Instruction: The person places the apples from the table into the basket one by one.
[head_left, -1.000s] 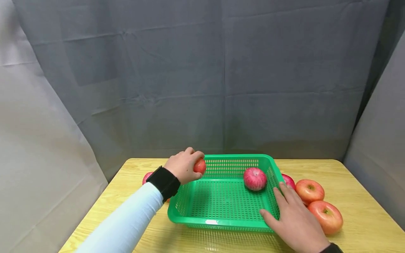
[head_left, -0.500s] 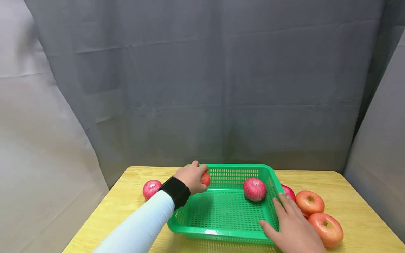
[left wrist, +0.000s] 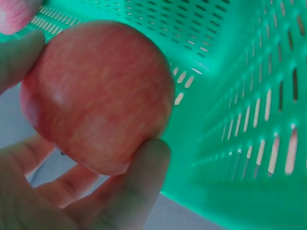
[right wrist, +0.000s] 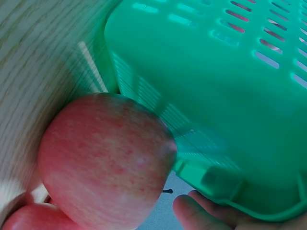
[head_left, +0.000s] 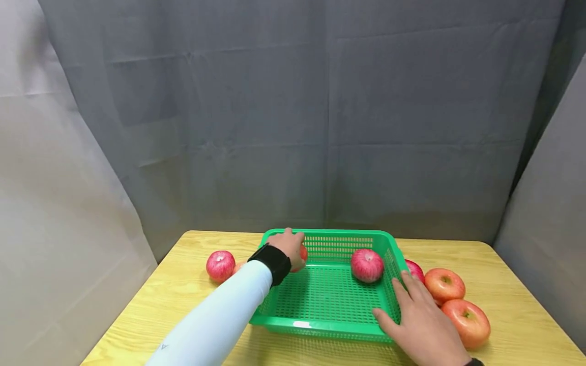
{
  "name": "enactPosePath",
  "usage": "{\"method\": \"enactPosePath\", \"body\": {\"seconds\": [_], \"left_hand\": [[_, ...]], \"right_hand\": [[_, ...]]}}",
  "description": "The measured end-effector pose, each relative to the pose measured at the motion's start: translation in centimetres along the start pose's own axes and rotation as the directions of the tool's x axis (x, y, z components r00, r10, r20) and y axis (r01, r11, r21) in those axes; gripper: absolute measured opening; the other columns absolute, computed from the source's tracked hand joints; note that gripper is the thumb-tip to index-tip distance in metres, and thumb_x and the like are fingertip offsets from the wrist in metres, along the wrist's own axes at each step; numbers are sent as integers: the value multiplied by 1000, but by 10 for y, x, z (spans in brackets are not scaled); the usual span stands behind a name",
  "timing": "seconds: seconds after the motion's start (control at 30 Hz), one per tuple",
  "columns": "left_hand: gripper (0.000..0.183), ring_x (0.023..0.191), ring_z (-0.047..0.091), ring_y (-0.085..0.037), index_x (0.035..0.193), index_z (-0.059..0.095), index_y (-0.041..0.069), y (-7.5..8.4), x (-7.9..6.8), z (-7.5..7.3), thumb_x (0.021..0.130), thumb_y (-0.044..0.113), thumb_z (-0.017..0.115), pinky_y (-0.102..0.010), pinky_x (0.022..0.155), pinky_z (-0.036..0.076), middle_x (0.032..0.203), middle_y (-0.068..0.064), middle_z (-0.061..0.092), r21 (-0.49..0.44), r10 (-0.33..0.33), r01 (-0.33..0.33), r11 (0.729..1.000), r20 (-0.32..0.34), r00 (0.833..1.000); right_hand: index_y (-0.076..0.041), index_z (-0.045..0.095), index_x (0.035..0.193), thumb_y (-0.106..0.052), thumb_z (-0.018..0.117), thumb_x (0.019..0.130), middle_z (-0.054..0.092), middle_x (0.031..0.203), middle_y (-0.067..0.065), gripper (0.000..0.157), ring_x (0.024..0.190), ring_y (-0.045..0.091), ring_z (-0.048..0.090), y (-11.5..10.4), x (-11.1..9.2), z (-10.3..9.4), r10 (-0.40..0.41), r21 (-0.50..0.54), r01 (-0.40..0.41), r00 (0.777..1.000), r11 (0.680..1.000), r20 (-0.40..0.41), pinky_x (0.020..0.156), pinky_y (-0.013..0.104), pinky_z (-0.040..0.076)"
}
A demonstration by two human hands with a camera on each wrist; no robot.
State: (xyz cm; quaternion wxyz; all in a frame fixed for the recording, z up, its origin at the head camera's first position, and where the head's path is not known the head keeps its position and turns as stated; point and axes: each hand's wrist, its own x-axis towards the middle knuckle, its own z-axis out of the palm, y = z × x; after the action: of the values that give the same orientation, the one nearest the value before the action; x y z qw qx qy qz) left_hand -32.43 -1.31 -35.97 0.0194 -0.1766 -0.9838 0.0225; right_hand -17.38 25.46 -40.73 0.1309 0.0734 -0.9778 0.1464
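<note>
My left hand (head_left: 285, 249) holds a red apple (left wrist: 100, 96) inside the left part of a green plastic basket (head_left: 339, 329). In the left wrist view its thumb and fingers are curled round the apple; whether the apple touches the basket floor I cannot tell. A pink-striped apple (head_left: 367, 265) sits in the basket near the right wall. My right hand (head_left: 423, 323) lies at the basket's right rim, fingers spread and extended. In the right wrist view, an apple (right wrist: 105, 158) stands close outside the basket wall, near the fingertips (right wrist: 189, 211).
Right of the basket, a red apple (head_left: 414, 269) and two orange-red apples, one farther (head_left: 444, 284) and one nearer (head_left: 467, 323), stand on the wooden table (head_left: 517, 290). To the left are a pink apple (head_left: 221, 266) and a partly hidden paler one (head_left: 239, 266). Grey cloth (head_left: 293, 127) hangs behind.
My left hand has moved rightward and down into the basket with the apple. The apples on the left have come into fuller view. My right hand stays at the rim.
</note>
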Motion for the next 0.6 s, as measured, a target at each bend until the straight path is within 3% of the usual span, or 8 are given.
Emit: {"method": "enactPosePath", "body": {"seconds": [0.1,0.2,0.47,0.6], "left_hand": [[52,82,58,-29,126,53,20,0,5,4,80,35,72,-41,63,51,111,-12,54,28,-36,34,999,59,998],[55,85,57,-30,128,52,18,0,10,8,79,31,73,-42,63,51,113,-14,54,42,-54,51,998,76,996],[52,84,58,-32,130,51,18,1,11,16,83,26,70,-43,63,52,113,-16,55,28,-60,58,998,52,997],[60,84,58,-32,130,51,18,1,11,21,77,28,75,-43,63,51,112,-15,55,55,-58,56,997,41,997]], "right_hand": [[2,40,140,-77,39,83,28,147,21,97,133,38,20,-1,0,0,14,3,-14,1000,1000,22,95,63,37],[2,39,140,-78,38,83,28,147,22,98,133,39,19,-1,1,0,23,-5,-23,999,1000,33,93,64,38],[3,41,139,-77,38,84,28,147,23,97,133,38,19,1,0,-2,9,1,-9,1000,1000,20,94,64,37],[4,42,138,-76,38,85,27,148,23,96,134,38,18,2,-1,-2,2,2,-2,1000,1000,15,96,64,36]]}}
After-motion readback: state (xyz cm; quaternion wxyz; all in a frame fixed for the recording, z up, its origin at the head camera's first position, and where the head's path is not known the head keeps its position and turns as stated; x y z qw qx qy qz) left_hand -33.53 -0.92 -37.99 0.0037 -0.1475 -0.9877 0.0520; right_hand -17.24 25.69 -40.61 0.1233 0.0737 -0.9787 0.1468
